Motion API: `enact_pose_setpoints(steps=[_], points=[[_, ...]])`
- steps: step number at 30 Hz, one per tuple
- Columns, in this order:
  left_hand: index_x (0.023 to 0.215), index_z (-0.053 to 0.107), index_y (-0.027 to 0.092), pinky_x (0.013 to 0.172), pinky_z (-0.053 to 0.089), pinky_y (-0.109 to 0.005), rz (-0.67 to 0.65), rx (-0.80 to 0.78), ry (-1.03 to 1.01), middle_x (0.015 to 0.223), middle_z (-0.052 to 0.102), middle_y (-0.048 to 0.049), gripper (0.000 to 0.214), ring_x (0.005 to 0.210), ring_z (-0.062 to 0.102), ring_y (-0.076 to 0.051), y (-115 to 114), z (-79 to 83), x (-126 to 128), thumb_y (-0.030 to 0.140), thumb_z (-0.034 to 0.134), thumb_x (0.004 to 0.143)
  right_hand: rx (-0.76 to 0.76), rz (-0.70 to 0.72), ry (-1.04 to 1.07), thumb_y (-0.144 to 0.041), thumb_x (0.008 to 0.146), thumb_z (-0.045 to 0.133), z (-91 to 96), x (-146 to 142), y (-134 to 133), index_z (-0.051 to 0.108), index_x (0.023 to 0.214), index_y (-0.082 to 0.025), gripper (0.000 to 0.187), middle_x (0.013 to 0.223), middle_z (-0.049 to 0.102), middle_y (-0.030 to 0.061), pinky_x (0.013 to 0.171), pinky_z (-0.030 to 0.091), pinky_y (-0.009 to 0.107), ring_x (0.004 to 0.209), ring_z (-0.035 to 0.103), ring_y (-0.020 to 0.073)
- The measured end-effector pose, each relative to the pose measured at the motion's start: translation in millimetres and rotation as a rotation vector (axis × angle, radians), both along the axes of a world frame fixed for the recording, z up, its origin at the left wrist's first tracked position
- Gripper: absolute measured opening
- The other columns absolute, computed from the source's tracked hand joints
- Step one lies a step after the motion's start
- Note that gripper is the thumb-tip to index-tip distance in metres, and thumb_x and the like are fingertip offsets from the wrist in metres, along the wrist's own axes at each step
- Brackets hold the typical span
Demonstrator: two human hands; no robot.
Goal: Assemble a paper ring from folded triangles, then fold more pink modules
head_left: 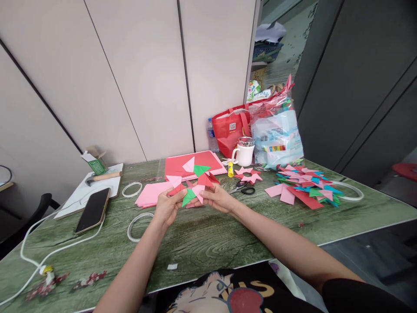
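Between my two hands is a pointed ring of folded paper (188,198) in pink, red and green, held up over the table. My left hand (168,205) pinches its lower left side, fingers closed on the paper. The lower right part is gripped by my right hand (220,198), thumb in front and fingers partly hidden behind. Just beyond lie pink paper squares (149,194) and larger red and pink sheets (211,161). Scissors (248,190), a yellow glue stick (230,169) and another red and pink paper ring (243,177) are right of my hands.
Folded paper pieces (309,182) are heaped at right. Behind stand a white mug (245,154), red bag (228,130), plastic bag (276,134) and bottle (212,135). At left are a phone (93,211), hammer (106,175), small box (96,161) and white cable (70,248).
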State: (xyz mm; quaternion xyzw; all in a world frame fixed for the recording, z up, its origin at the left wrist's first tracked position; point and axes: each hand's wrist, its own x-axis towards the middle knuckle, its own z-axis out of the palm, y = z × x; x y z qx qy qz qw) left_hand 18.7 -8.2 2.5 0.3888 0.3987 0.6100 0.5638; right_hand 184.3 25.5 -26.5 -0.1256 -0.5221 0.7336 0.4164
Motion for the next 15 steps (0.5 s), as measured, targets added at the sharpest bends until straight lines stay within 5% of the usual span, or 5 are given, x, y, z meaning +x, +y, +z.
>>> enact_pose_setpoints(steps=[9, 15], points=[[0.067, 0.065, 0.009, 0.05, 0.052, -0.024, -0.005, 0.027, 0.03, 0.055, 0.064, 0.0002, 0.027, 0.05, 0.059, -0.011, -0.2, 1.6, 0.0, 0.022, 0.081, 0.049, 0.008, 0.002, -0.019, -0.034, 0.063, 0.073, 6.1, 3.9, 0.4, 0.054, 0.104, -0.017, 0.048, 0.083, 0.068, 0.004, 0.074, 0.054, 0.037, 0.075, 0.067, 0.0195], [0.063, 0.066, 0.01, 0.05, 0.05, -0.024, 0.137, 0.077, 0.136, 0.054, 0.064, -0.001, 0.028, 0.051, 0.059, -0.013, 2.8, -2.1, -1.4, 0.027, 0.08, 0.047, -0.019, -0.285, -0.179, -0.036, 0.052, 0.078, -3.0, 2.7, 9.2, 0.064, 0.081, -0.015, 0.039, 0.077, 0.067, -0.0006, 0.069, 0.054, 0.031, 0.069, 0.064, 0.0151]])
